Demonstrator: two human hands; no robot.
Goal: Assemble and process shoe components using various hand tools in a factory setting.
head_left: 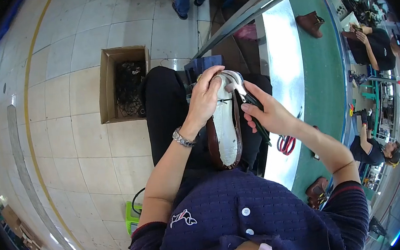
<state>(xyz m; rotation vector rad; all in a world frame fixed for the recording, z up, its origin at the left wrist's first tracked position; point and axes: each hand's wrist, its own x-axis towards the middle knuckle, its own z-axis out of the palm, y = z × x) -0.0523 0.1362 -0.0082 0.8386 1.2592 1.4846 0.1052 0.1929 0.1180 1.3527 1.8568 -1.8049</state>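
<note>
Over my lap lies a brown leather shoe (pixel 226 139), its whitish underside turned up and the leather edge folded around it. My left hand (pixel 202 101) is closed around the far end of the shoe, thumb on top. My right hand (pixel 270 111) grips pincers (pixel 251 99) with dark green handles. Their metal jaws rest at the far right edge of the shoe; what lies between the jaws cannot be made out.
To the left, a cardboard box (pixel 105 93) with dark scraps stands on the tiled floor. On my right is a metal bench edge (pixel 286 50) with red-handled scissors (pixel 286 144). Beyond it, a green conveyor (pixel 320 62) carries brown boots (pixel 311 24). Other people work across it.
</note>
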